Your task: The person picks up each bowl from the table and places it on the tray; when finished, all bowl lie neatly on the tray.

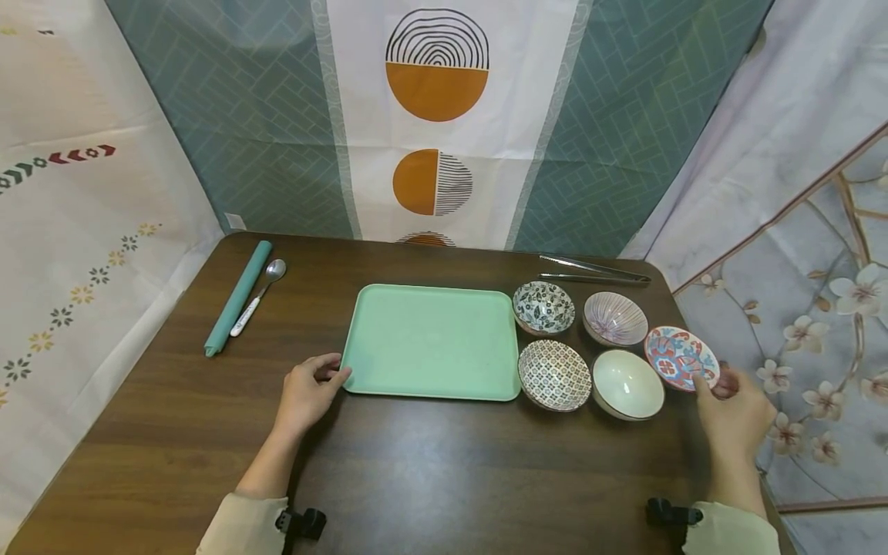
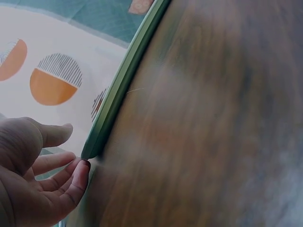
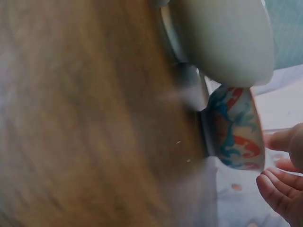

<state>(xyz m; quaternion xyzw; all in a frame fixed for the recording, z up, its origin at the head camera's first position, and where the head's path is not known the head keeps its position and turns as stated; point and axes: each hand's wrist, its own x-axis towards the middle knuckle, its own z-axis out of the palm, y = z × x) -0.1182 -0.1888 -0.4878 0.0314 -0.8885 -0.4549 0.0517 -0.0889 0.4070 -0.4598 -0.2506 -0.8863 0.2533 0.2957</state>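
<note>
My left hand (image 1: 310,395) is at the near left corner of a mint green tray (image 1: 430,343), thumb over the corner in the head view. In the left wrist view, its fingertips (image 2: 83,165) touch the corner from outside, with the thumb apart from the other fingers. On the right, my right hand (image 1: 737,408) pinches the rim of a red and blue patterned bowl (image 1: 682,357), thumb at the rim and fingers on the outer side. A plain cream bowl (image 1: 627,384) stands beside this bowl.
Between tray and patterned bowl stand a brown-dotted bowl (image 1: 554,375), a leaf-patterned bowl (image 1: 543,307) and a purple-striped bowl (image 1: 615,318). Metal tongs (image 1: 593,271) lie behind them. At the far left are a rolled green cloth (image 1: 239,297) and a spoon (image 1: 258,299).
</note>
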